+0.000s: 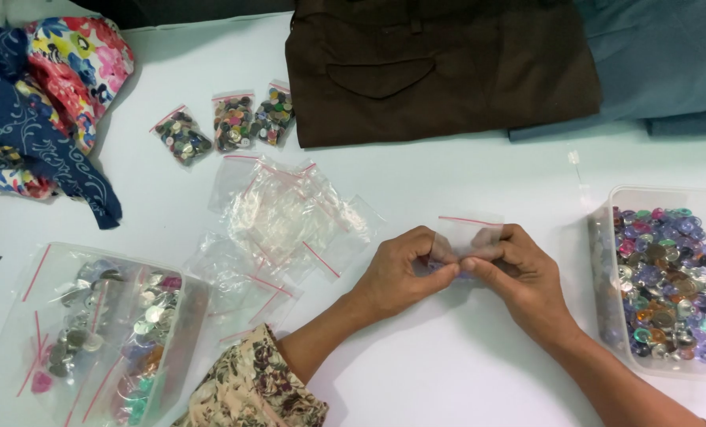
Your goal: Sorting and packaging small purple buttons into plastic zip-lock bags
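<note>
Head view, looking down on a white counter (448, 174): the left hand (400, 273) and the right hand (519, 273) meet at the middle, each with its grip pinched shut on one small clear zip bag (471, 233) with a red seal strip, held just above the counter between the two thumbs and forefingers. What lies inside the bag cannot be told; a faint coloured shape shows at its lower edge. To the right, near the right hand, stands a clear plastic tub (606, 237) full of shiny coloured buttons. Ahead of the left hand lies a loose heap of empty zip bags (290, 213), and beyond it three small filled bags (230, 122) in a row. At lower left is a large clear bag (21, 316) of more buttons; folded brown cloth (440, 71), blue-grey cloth (661, 55) and floral fabric (76, 63) lie along the far edge. Judged risks: the thin film is slippery, so a pinch that shifts could let the bag drop or tilt and spill anything in it; an uneven press along the seal could leave it partly open; a sweeping forearm could nudge the tub or scatter the light empty bags.
</note>
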